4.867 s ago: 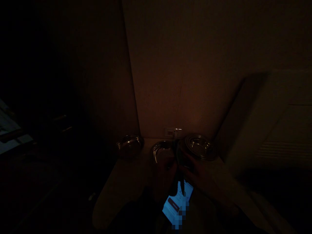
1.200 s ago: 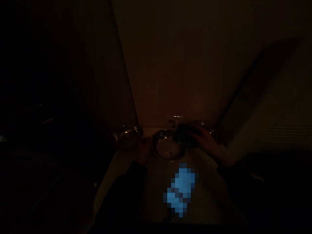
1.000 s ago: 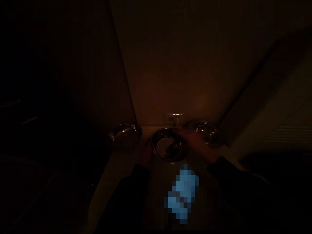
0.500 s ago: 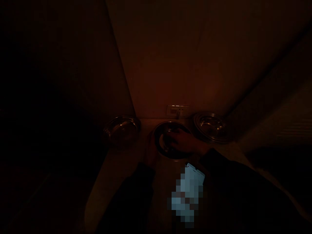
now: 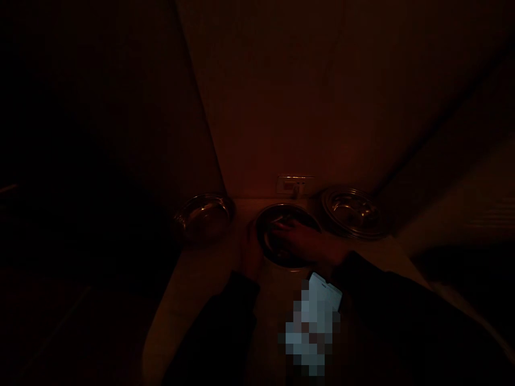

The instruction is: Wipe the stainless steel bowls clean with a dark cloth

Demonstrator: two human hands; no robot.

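Observation:
The scene is very dark. A round metal bowl [image 5: 290,266] stands on the table at the centre. My right hand [image 5: 303,241] reaches into it from the right, its fingers over the dark inside; whether they pinch anything is too dark to tell. Along the bowl's left side lies my left hand [image 5: 250,249], at or against the rim, with its fingers mostly lost in shadow. Below the bowl lies a lit phone [image 5: 322,300], its screen partly blurred out.
Another metal bowl [image 5: 206,217] stands at the back left of the table [image 5: 169,316]. At the back right are stacked metal dishes [image 5: 354,214]. A socket plate [image 5: 295,185] is on the wall behind, with something plugged in.
The whole view has shifted slightly, so things appear a little lower and to the right. A pale patch seen inside the central bowl earlier no longer shows. My right hand stays in the bowl.

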